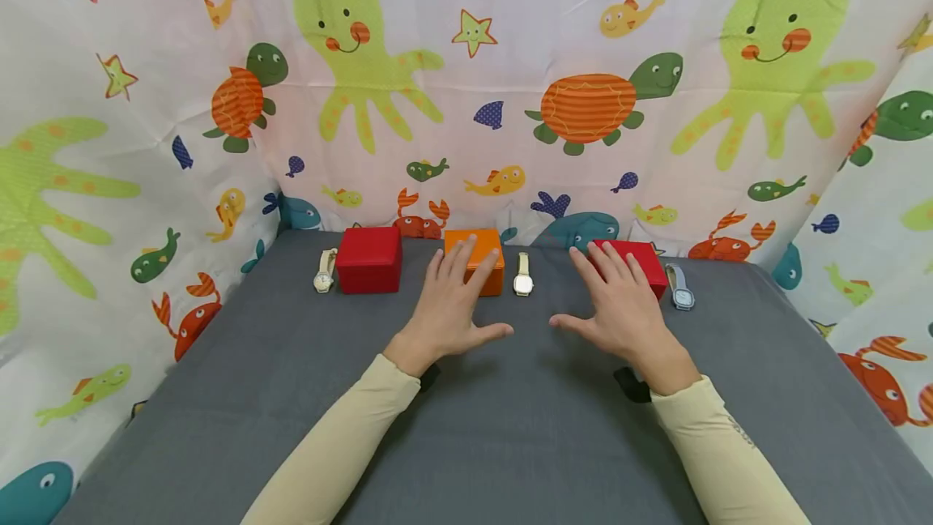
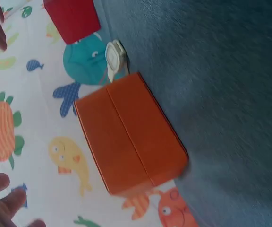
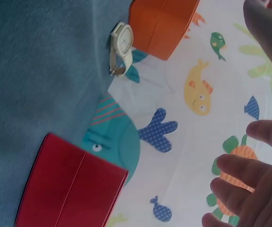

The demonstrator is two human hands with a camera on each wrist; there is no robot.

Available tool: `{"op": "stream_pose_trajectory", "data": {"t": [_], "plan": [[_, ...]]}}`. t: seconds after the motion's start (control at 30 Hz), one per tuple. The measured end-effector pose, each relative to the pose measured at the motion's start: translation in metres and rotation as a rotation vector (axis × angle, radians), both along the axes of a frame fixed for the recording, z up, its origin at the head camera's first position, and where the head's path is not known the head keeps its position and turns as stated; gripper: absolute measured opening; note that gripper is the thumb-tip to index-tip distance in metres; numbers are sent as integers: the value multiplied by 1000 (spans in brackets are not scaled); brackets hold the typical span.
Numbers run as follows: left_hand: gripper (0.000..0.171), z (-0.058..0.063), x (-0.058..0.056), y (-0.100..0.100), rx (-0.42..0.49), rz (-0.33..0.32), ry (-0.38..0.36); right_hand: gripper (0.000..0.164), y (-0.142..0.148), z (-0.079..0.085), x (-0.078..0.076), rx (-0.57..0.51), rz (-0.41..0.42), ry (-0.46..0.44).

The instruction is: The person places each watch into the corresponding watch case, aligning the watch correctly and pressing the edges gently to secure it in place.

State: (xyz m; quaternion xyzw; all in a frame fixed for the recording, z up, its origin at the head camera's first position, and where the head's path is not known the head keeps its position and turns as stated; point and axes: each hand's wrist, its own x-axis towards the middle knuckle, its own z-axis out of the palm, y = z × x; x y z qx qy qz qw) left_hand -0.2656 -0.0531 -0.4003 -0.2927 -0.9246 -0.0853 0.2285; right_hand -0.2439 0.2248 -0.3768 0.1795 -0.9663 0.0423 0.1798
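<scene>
My left hand (image 1: pixel 448 310) hovers with spread fingers over the grey cloth, its fingertips overlapping the orange box (image 1: pixel 494 270) in the head view. The left wrist view shows that orange box (image 2: pixel 131 135) closed, with a seam across it, apart from the fingers. To the right, my right hand (image 1: pixel 619 306) is likewise spread and holds nothing; it partly hides a red box (image 1: pixel 645 253). In the right wrist view this red box (image 3: pixel 72 184) is closed and the fingers (image 3: pixel 244 170) stay off it. Between the hands lies a cream-strapped watch (image 1: pixel 523 275).
Another red box (image 1: pixel 368 260) stands at the back left, a pale-strapped watch (image 1: pixel 325 271) beside it. A light blue watch (image 1: pixel 680 288) lies right of the right-hand red box. Behind rises a curtain (image 1: pixel 452 104) printed with sea animals. Grey cloth (image 1: pixel 525 444) covers the table.
</scene>
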Motion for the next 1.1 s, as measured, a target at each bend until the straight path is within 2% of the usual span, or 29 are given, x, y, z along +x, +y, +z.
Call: {"op": "stream_pose_trajectory", "data": {"t": [0.13, 0.23, 0.6, 0.83, 1.1], "plan": [[101, 1, -5, 14, 64, -85, 13, 107, 11, -1, -1, -21, -11, 24], [94, 0, -10, 26, 86, -122, 1, 105, 19, -2, -4, -35, -23, 34], [82, -5, -19, 78, 96, -186, -86, 97, 51, -1, -9, -129, -75, 78], [76, -7, -26, 107, 136, -188, -170, 94, 72, -6, -12, -174, -127, 35], [71, -12, -32, 135, 188, -203, -263, 98, 87, -12, -16, -235, -196, -92]]}}
